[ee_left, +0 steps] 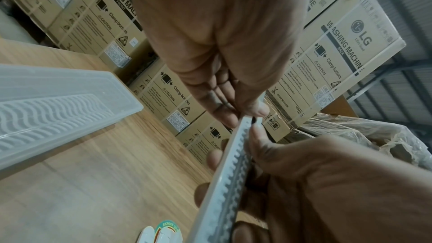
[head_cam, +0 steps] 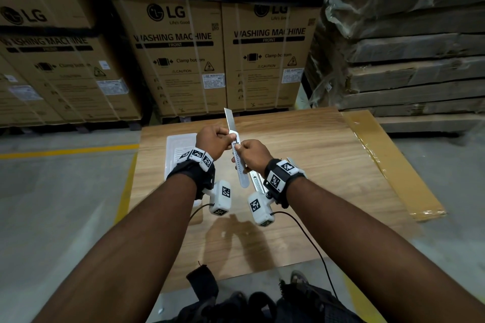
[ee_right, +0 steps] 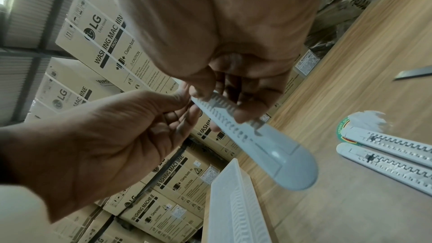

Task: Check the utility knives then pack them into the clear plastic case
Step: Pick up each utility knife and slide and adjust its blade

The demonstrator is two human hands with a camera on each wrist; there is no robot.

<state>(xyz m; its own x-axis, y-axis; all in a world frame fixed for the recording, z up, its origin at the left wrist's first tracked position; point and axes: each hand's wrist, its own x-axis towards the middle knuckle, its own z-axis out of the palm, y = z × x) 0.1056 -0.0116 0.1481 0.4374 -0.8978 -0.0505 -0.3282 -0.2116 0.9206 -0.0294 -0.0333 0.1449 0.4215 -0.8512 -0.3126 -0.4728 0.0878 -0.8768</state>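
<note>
Held knife: a white utility knife is up in the air above the table, its steel blade pushed out and pointing far, its rounded butt toward the person.
Left hand: the left hand has its fingers curled round the far end of the handle, just behind the blade.
Right hand: the right hand grips the middle of the handle, thumb on the toothed slider track.
Case: the clear plastic case lies flat on the table to the left of the hands, partly hidden by the left wrist; its ribbed floor shows in the left wrist view.
Other knives: two more white knives lie side by side on the table to the right, under the right wrist; one end rests on a round sticker.
Table: wood-grain table.
Background: stacked washing machine cartons on the far side.
</note>
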